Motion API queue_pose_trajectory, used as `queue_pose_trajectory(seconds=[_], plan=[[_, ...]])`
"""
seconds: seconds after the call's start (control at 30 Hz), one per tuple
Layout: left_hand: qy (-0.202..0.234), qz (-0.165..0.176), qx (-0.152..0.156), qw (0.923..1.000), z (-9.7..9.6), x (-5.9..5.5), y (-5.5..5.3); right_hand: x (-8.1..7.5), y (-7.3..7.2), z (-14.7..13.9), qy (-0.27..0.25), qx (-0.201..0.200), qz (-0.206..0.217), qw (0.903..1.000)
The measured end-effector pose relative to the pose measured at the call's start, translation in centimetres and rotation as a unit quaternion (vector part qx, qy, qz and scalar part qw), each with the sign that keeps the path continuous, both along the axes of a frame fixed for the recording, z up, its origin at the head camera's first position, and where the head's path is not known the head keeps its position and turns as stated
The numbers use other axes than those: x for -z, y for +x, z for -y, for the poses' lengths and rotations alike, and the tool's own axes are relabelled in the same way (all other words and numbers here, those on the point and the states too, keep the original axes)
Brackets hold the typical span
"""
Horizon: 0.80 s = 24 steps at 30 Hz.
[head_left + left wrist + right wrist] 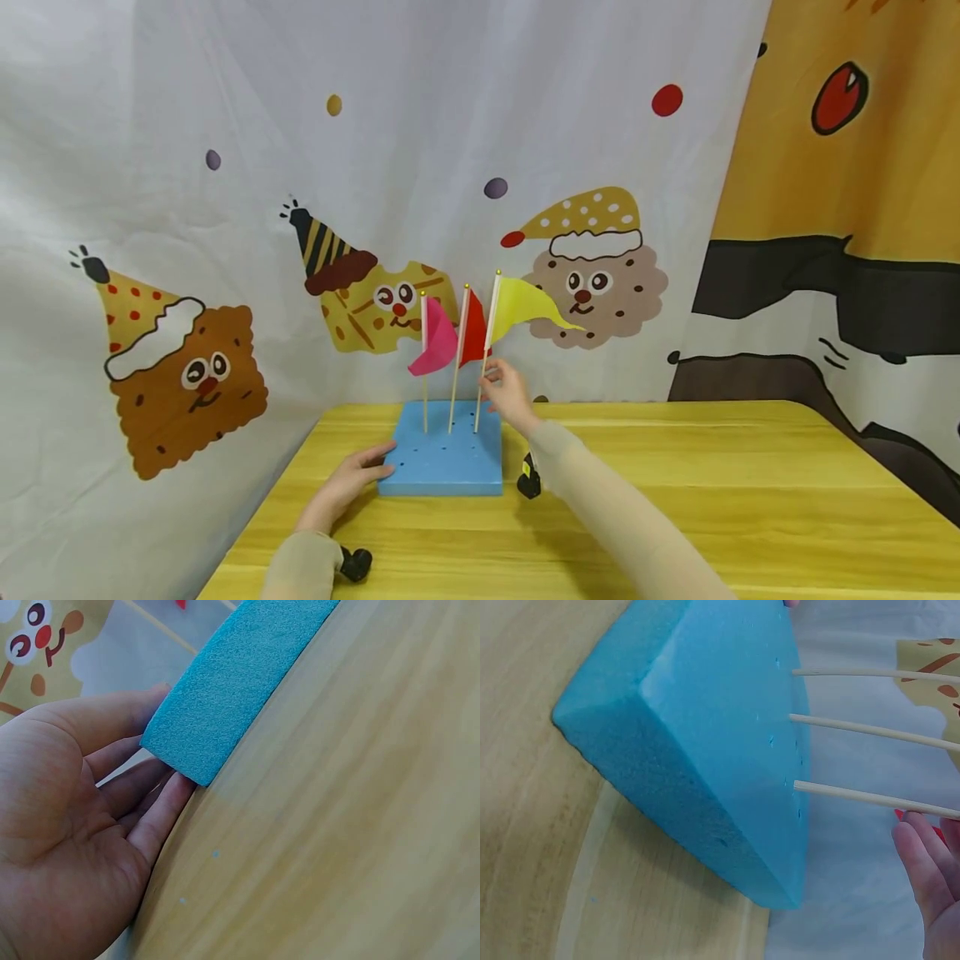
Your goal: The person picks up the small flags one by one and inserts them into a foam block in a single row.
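Observation:
A blue foam block [450, 467] with small holes in its top lies on the table. Three pennants on thin wooden sticks stand over it: a pink flag [435, 337], a red flag [474, 329] and a yellow flag [525, 307]. My right hand [510, 396] pinches the yellow flag's stick [870, 799] partway up. That stick's lower end is right at the block's top, beside several holes. Against the block's left side rests my left hand [348, 483], its fingers extended; in the left wrist view they touch the block's corner [199, 735].
The wooden table [712, 492] extends to the right and in front of the block. Behind it hangs a white curtain [420, 167] printed with cartoon biscuits and cheese. Black wrist devices sit by both sleeves, one [529, 479] close to the block's right side.

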<state>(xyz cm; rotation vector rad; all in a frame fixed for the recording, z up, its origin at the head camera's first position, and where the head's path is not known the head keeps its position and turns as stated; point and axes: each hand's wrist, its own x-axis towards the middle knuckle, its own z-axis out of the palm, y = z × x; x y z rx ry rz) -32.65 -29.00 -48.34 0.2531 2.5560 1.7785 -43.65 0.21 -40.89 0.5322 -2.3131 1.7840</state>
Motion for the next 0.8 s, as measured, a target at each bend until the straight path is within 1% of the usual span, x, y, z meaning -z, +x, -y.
queue_pose_trajectory(seconds=[0.1,0.27,0.37,0.6,0.8], plan=[[-0.001,0.003,-0.003,1.0,-0.01,0.06,-0.16,0.02,-0.26,0.05,0.0,-0.004,-0.005,1.0],[0.014,0.014,-0.004,0.9998,0.01,0.14,-0.26,0.18,-0.37,0.21,0.009,-0.006,-0.009,0.9999],[0.009,0.011,-0.002,0.9999,-0.02,0.08,-0.22,0.19,-0.27,0.25,0.013,-0.009,-0.009,0.9998],[0.019,0.013,-0.005,0.9997,-0.09,-0.07,-0.23,0.26,-0.15,0.19,0.014,-0.015,-0.016,0.9997],[0.009,0.011,-0.002,0.9999,-0.07,-0.08,-0.09,0.43,0.01,0.29,0.011,-0.018,-0.016,0.9996]])
